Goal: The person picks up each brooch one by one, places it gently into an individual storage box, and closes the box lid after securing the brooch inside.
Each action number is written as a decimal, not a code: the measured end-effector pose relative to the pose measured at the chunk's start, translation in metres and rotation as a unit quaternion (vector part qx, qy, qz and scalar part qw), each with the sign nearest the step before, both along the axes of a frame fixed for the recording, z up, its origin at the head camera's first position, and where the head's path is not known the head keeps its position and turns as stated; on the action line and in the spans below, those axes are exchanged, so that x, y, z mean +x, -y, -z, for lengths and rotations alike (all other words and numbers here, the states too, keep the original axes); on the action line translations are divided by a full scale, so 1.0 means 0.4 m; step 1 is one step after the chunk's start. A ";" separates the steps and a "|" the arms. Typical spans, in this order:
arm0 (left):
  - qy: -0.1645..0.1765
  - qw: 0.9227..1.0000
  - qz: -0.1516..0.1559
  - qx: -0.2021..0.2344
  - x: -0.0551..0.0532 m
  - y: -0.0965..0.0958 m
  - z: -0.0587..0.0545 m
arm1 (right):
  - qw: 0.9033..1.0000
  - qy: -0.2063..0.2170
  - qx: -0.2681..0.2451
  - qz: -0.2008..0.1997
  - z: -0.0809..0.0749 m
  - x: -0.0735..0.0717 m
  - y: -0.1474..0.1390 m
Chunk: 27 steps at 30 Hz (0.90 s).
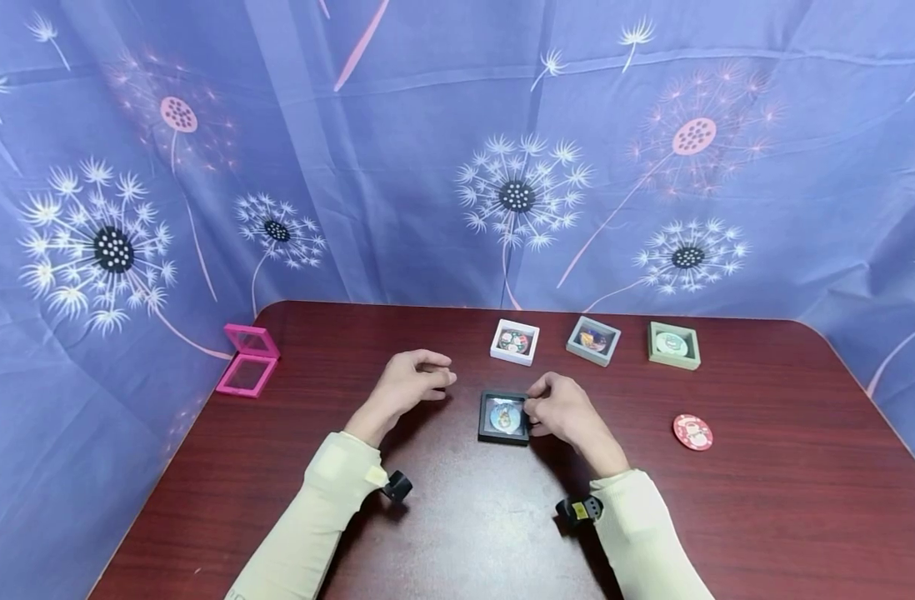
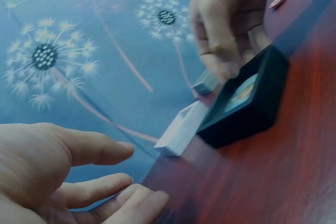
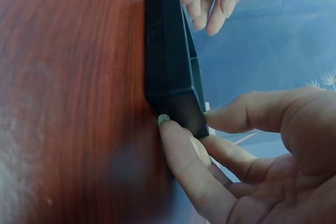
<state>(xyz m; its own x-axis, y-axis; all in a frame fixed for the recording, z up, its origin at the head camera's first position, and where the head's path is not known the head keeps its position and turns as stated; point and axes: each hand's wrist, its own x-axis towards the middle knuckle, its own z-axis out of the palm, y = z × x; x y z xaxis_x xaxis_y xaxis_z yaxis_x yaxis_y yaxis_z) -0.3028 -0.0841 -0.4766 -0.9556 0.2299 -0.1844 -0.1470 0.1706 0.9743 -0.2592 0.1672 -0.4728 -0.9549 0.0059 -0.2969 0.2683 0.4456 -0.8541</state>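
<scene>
A black display frame with a round blue badge inside lies in the middle of the table. My right hand pinches its right edge; in the right wrist view the thumb is at the upper rim and the fingers are at the side and bottom edge. My left hand hovers to the left of the frame, apart from it, fingers loosely bent and holding nothing. In the left wrist view the black frame shows its thick side, partly covered by my right hand.
Behind the black frame stand a white frame, a grey-blue frame and a green frame, each with a round badge inside. A loose red badge lies to the right. An unfolded pink frame sits at the far left. Patterned cloth borders the table.
</scene>
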 end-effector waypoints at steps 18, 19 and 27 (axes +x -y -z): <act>-0.024 0.996 -0.063 -0.053 -0.032 0.088 -0.035 | 1.000 -0.001 0.013 0.001 -0.003 -0.003 -0.029; -0.025 0.996 -0.067 -0.058 -0.034 0.093 -0.036 | 1.000 -0.001 0.014 0.002 -0.003 -0.003 -0.030; -0.034 0.992 -0.096 -0.079 -0.045 0.134 -0.048 | 1.000 0.004 0.015 0.007 -0.004 -0.007 -0.042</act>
<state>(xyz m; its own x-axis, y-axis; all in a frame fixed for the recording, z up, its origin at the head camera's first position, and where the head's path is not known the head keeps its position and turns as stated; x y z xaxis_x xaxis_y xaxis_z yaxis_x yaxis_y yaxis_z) -0.3207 -0.1378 -0.4572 -0.9904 0.0165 -0.1374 -0.1264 0.2969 0.9465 -0.2619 0.1841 -0.4712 -0.9522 0.0295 -0.3039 0.2819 0.4675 -0.8379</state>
